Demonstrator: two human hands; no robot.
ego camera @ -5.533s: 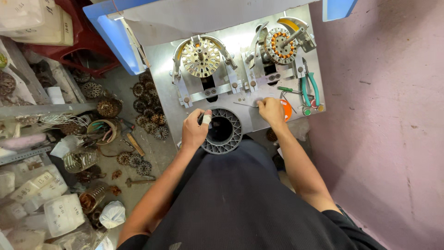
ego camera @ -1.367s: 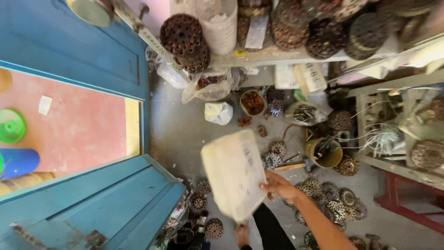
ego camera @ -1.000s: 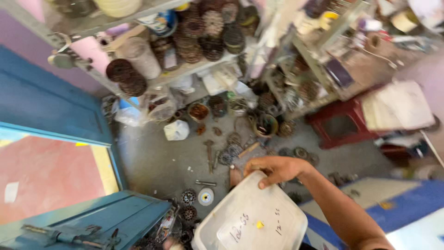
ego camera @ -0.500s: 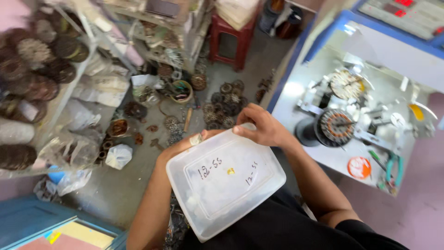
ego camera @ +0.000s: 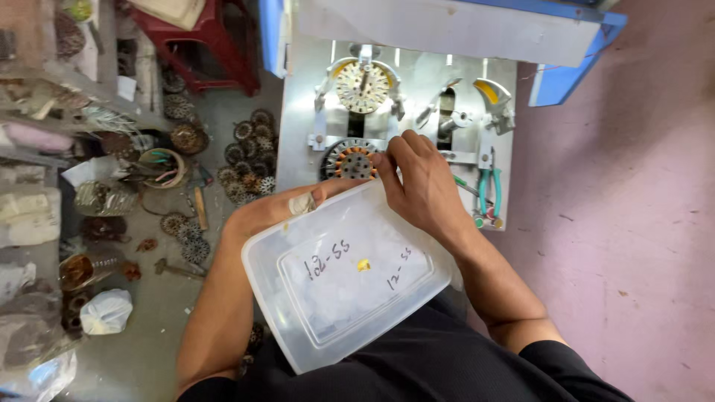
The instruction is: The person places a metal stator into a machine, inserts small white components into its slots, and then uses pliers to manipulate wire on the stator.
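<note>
My right hand (ego camera: 421, 186) and bandaged left hand (ego camera: 279, 212) clamp the translucent lidded plastic box's (ego camera: 346, 279) twelve-o'clock edge, which I judge could slip if tilted.

Grey floor (ego camera: 149, 335) littered with stator cores (ego camera: 246, 160); metal bench (ego camera: 298, 97) carries green-handled pliers (ego camera: 488, 190).

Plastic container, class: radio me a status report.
Both hands gripping translucent lidded container: left hand, right hand. Held over lap. Winding machine ahead; nothing blocking.
</note>
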